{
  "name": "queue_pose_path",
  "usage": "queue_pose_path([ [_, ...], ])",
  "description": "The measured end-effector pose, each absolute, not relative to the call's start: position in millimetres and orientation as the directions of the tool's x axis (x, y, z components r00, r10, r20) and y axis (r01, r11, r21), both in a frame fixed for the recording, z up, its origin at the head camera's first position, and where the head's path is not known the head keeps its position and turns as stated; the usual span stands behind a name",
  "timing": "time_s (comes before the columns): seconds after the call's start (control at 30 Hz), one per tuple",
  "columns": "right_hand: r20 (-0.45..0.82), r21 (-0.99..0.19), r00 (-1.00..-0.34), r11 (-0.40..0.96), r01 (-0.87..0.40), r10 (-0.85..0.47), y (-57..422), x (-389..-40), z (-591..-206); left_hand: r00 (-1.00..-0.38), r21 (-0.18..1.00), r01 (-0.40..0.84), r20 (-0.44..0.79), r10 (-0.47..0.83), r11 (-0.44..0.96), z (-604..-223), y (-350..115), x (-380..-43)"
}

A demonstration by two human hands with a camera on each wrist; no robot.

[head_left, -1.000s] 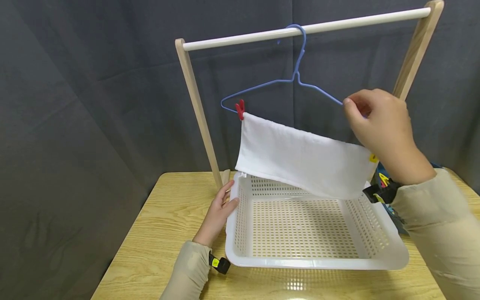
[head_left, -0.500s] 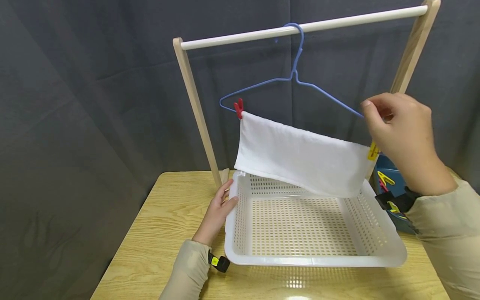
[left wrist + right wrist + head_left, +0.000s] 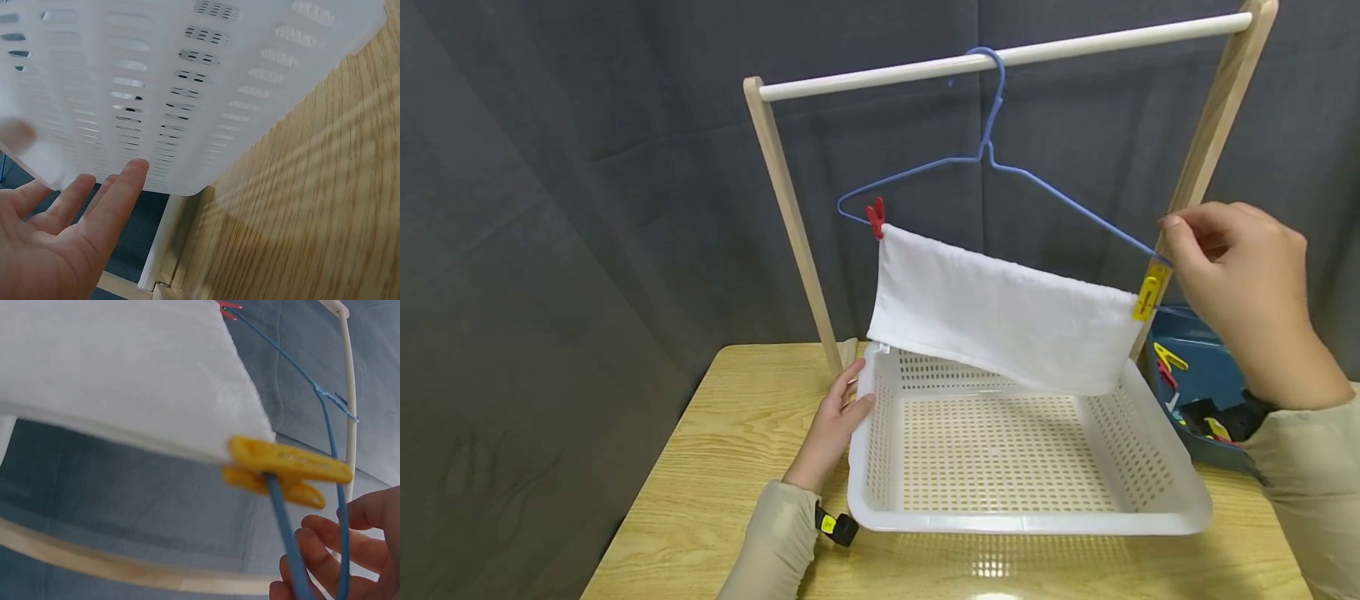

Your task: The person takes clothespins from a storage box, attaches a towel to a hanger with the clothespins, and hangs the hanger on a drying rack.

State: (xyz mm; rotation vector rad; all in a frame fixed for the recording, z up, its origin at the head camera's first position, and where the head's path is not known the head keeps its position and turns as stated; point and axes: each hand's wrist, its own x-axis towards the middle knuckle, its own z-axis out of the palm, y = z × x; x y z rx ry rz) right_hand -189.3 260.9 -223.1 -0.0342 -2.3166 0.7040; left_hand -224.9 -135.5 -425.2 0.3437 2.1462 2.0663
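A folded white cloth [image 3: 1000, 312] hangs from a blue hanger [image 3: 985, 150] over the white rod. At its left corner is a red clothespin [image 3: 876, 218], at its right corner a yellow clothespin [image 3: 1146, 296]. My right hand [image 3: 1247, 292] is beside the hanger's right end, fingers loosely curled. In the right wrist view the blue wire crosses in front of those fingers [image 3: 315, 553], thumb and forefinger tips apart. Straight fingers of my left hand [image 3: 831, 425] rest at the left side of the white slotted basket [image 3: 1037, 523], below the cloth.
The wooden rack's left post [image 3: 797, 225] and right post [image 3: 1217, 108] flank the hanger. Behind the right forearm stands a dark blue bin [image 3: 1198, 354] with several clothespins. A wood-grain table [image 3: 745, 400] carries everything, with a grey curtain [image 3: 587, 208] behind.
My right hand has moved right and down along the hanger's right arm, uncovering more of the wire, the yellow clothespin and the blue bin. The left hand stays by the basket.
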Motion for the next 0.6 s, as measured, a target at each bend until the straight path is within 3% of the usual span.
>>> queue_pose_path([
  [0.23,0.637,-0.484,-0.734,0.863,-0.144,0.234,277,-184,-228,-0.963,0.996,0.073,0.058,0.263,0.047,-425,-135,-225],
  [0.6,0.579,-0.501,-0.779,0.859,-0.106,0.242,295,-182,-235,-0.963,0.997,0.073,0.060,0.263,0.039,-427,-135,-226],
])
